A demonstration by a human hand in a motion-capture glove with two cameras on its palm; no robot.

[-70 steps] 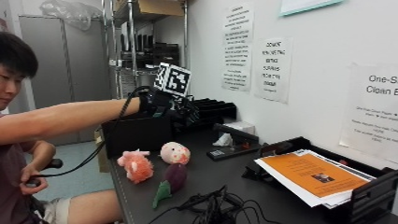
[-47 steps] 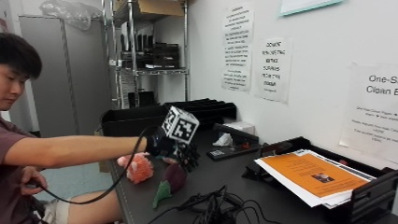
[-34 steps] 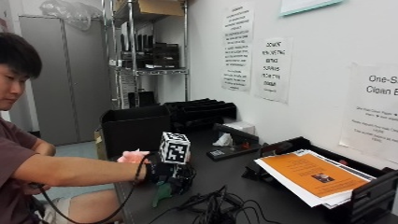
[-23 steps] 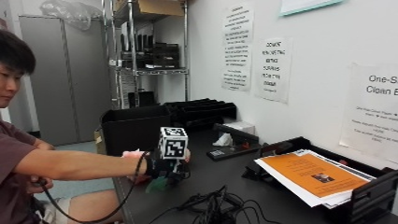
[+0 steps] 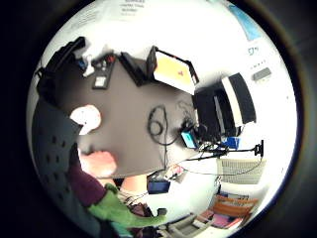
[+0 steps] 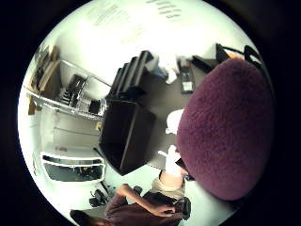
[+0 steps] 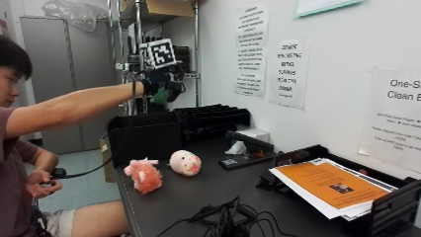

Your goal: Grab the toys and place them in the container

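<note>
Gloved right hand (image 7: 164,84) holds a plush toy (image 7: 160,96) (green part showing) above the black container (image 7: 146,136).

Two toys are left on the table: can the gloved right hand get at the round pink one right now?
Probably not yet: the gloved right hand is raised above the black container, gripping the purple and green toy. Nothing covers the round pink toy.

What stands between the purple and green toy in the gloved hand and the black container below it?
Nothing visible does. The gloved right hand holds the purple and green toy in the air above the black container, whose top is open. The two pink toys lie on the table in front of the container, out of the way.
</note>
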